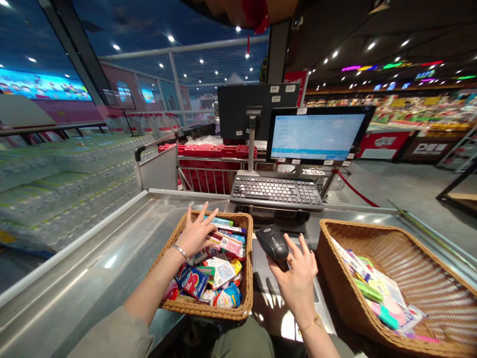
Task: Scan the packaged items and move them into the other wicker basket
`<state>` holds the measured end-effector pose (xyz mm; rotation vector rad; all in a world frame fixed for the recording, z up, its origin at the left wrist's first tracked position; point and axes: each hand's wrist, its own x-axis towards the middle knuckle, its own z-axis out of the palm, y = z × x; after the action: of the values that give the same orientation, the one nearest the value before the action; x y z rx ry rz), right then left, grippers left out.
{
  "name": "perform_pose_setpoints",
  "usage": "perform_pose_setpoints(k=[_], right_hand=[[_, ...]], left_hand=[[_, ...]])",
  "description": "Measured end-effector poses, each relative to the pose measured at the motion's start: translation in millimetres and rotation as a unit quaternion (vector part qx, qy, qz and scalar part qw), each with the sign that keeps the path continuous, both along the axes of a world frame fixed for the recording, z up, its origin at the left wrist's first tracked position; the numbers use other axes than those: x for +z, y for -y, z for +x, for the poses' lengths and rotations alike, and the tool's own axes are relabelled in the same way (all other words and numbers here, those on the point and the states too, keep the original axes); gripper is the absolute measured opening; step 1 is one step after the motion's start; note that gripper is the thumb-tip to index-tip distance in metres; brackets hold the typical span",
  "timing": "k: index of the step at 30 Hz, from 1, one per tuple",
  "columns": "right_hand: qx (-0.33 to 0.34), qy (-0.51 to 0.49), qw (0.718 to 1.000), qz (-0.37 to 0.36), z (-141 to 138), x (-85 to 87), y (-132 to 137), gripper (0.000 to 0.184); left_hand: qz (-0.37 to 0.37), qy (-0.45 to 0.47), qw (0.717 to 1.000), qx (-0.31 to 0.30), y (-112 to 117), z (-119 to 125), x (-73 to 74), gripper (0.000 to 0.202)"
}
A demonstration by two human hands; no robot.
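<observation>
My left hand is spread open over the left wicker basket, its fingers resting on the colourful packets piled inside. My right hand grips a black handheld barcode scanner, held between the two baskets above the steel counter. The right wicker basket is tilted and holds several flat packets along its lower side.
A black keyboard and a lit till screen stand behind the baskets, with a second monitor's back beside it. The steel counter stretches left. Stacked bottled water packs lie far left; a red rope barrier is at the right.
</observation>
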<state>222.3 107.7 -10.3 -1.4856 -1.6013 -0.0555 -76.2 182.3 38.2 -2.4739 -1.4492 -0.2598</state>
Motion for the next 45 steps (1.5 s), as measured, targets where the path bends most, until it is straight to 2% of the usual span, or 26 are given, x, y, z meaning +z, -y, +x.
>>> perform_pose_setpoints(k=[5, 13, 20, 27, 38, 45], right_hand=[[-0.006, 0.002, 1.000, 0.015, 3, 3.1, 1, 0.022], [-0.012, 0.003, 1.000, 0.025, 8, 6.4, 4, 0.021], [-0.020, 0.016, 0.999, 0.024, 18, 12.2, 8, 0.020], [-0.029, 0.024, 0.999, 0.017, 28, 15.7, 12, 0.019], [-0.028, 0.031, 0.999, 0.026, 40, 16.4, 17, 0.015], [-0.034, 0.035, 0.998, 0.038, 46, 17.5, 18, 0.018]], left_hand=[[0.073, 0.026, 0.996, 0.039, 6, 11, 16.3, 0.025], [0.133, 0.067, 0.988, 0.051, 6, 55, 18.0, 0.027], [0.140, 0.100, 0.984, 0.043, 2, 88, 16.9, 0.030], [0.153, 0.113, 0.980, 0.049, -1, 112, 14.0, 0.030], [0.164, 0.125, 0.978, 0.046, -7, 133, 13.6, 0.034], [0.165, 0.135, 0.976, 0.039, -9, 142, 15.3, 0.037]])
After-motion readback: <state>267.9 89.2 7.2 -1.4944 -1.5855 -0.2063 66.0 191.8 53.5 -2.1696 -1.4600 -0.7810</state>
